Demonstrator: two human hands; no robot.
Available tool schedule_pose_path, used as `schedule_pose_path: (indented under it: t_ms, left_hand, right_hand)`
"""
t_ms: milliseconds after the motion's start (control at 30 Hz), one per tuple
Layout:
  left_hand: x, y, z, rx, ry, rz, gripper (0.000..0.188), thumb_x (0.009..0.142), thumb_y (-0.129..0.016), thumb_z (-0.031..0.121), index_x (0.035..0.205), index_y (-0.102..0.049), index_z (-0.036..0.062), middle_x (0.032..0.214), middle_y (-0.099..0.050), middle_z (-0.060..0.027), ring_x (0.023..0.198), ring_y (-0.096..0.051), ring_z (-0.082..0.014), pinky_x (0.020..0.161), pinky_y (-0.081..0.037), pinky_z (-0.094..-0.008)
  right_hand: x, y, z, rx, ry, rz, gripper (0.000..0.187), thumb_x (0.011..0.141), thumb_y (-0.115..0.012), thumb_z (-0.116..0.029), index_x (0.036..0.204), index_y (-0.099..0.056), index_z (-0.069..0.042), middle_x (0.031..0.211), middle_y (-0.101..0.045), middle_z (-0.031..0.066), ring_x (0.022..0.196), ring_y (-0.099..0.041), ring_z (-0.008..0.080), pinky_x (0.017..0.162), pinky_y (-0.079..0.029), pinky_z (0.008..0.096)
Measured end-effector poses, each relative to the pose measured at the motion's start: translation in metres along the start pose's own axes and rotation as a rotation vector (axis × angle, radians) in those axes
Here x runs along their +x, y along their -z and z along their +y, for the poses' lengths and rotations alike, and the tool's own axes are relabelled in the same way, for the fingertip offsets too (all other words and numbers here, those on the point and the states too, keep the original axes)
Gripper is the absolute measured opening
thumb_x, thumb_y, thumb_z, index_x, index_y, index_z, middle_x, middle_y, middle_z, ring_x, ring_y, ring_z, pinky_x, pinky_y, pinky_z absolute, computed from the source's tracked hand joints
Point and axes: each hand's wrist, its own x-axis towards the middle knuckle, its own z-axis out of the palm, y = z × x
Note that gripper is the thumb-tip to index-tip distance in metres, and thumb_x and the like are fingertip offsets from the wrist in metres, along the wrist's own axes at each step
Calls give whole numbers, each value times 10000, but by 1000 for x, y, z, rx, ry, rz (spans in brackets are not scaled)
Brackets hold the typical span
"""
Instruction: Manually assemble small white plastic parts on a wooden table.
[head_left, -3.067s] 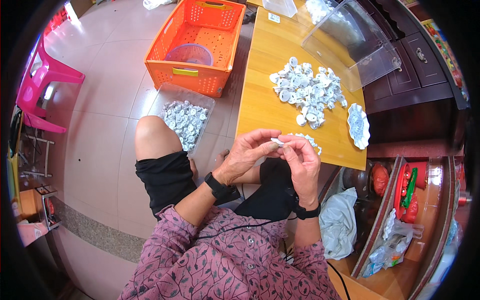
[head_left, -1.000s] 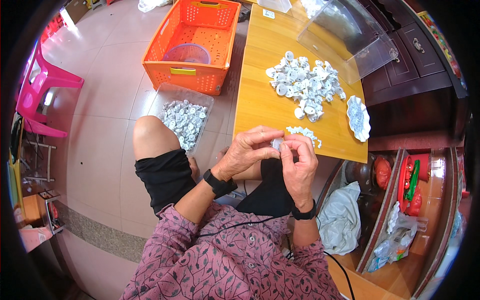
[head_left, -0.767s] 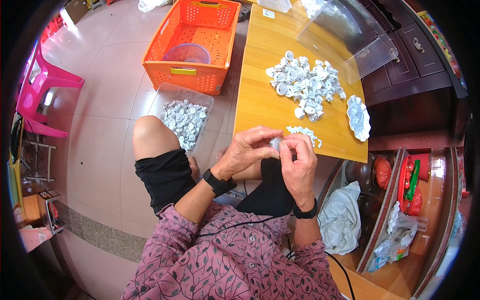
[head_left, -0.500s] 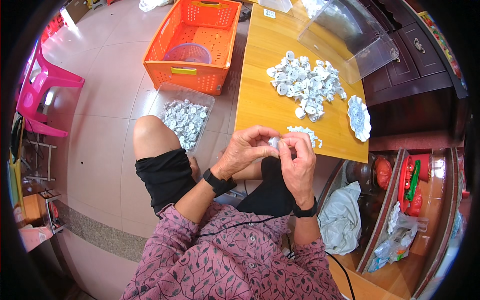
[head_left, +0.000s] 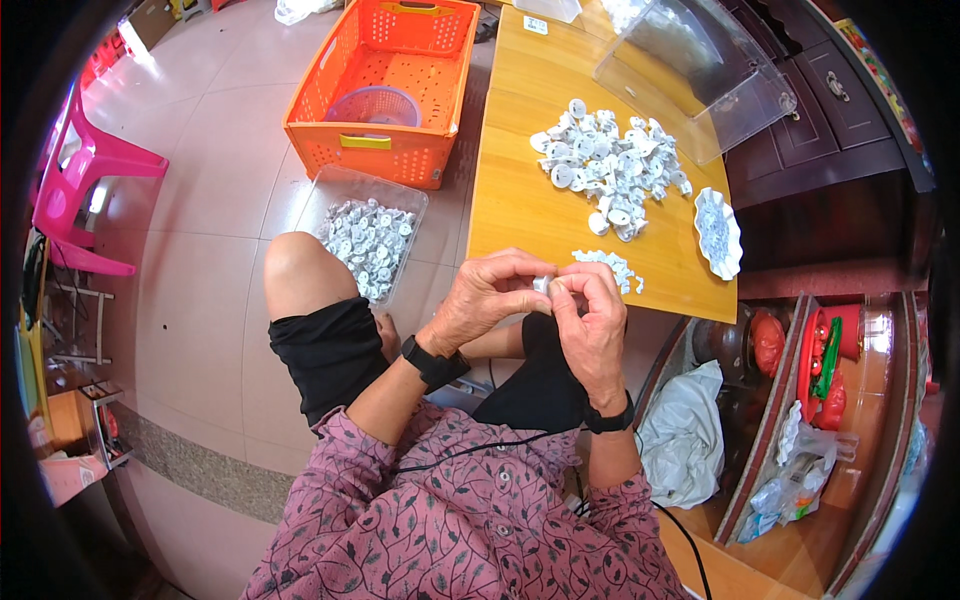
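Between left hand point(head_left: 478, 302) and right hand point(head_left: 592, 338), pinched in the fingertips of both: a small white part point(head_left: 542, 285), equally near each, long axis too hidden to tell; just beyond the right hand, tiny white pieces point(head_left: 615, 268) on the table point(head_left: 512, 190).

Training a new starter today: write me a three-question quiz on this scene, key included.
1. Which fingers are on the small white part? A) left hand's only; B) right hand's only; C) both hands'.
2. True or false: the purple basket is inside the orange crate.
3. Fill in: in the picture, the scalloped white dish lies to the ____ of the large pile of white parts.

Key: 1. C, left hand and right hand; 2. true; 3. right.
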Motion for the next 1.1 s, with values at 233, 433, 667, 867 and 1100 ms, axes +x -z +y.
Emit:
schedule_pose_path:
  t_ms: [233,433,667,867,1100]
  left_hand:
    - [-1,3,0,103,7,11,307,805,-786,29,1101,-705,10,959,-660,-35,867,-641,-89,767,-542,-219]
    - [0,1,5,-17,58,31,370,770,-812,26,1123,-702,4,954,-655,-29,813,-625,-79,683,-518,-195]
    - [-1,1,4,-39,45,31,358,780,-805,27,1122,-702,3,944,-653,-27,827,-629,-80,709,-524,-200]
    - [-1,2,-4,-67,32,22,347,791,-790,12,1125,-697,-5,953,-655,-36,858,-647,-98,752,-546,-219]
    - [-1,2,6,-156,79,-4,363,795,-784,9,1145,-689,-9,964,-657,-37,846,-658,-105,737,-548,-215]
  right_hand:
    - [-3,-1,5,122,-59,-4,47,888,-662,0,906,-623,18,935,-611,87,740,-613,136,650,-509,253]
    - [-7,-3,12,263,-155,27,51,898,-655,-1,902,-611,24,930,-626,67,745,-581,88,654,-490,234]
    - [-3,-2,7,169,-125,7,49,886,-648,12,888,-600,22,924,-622,74,735,-585,106,652,-493,243]
    - [-2,-3,1,105,-68,5,47,882,-653,12,890,-607,15,918,-603,81,737,-594,121,650,-493,247]
    - [-3,-1,7,272,-149,-12,54,912,-649,-9,902,-615,31,936,-597,65,754,-587,106,659,-492,241]
